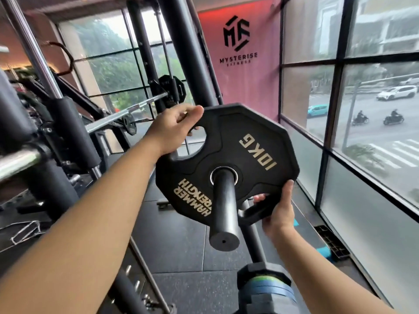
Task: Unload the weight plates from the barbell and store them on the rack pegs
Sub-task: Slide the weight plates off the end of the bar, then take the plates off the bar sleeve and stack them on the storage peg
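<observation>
Commercial gym, upper floor. Pink wall sign [238, 37] reads "MYSTERISE FITNESS". Black weight plate [256, 141] marked "10KG" and "HAMMER STRENGTH", threaded on black peg [223, 207]. Chrome barbell [127, 112] among black steel rack uprights [181, 53]. Dark rubber floor tiles [176, 241]. Large gridded windows [303, 87] overlook street [371, 132] with cars and motorbikes below.

Between your grips on the plate [249, 143] the black peg [223, 209] juts toward you, the rack upright [181, 53] stands behind your left hand [172, 130], the glass wall [362, 189] closes off the side beyond your right hand [278, 214], stacked plates [269, 288] sit below it, and room lies open left of the peg.
</observation>
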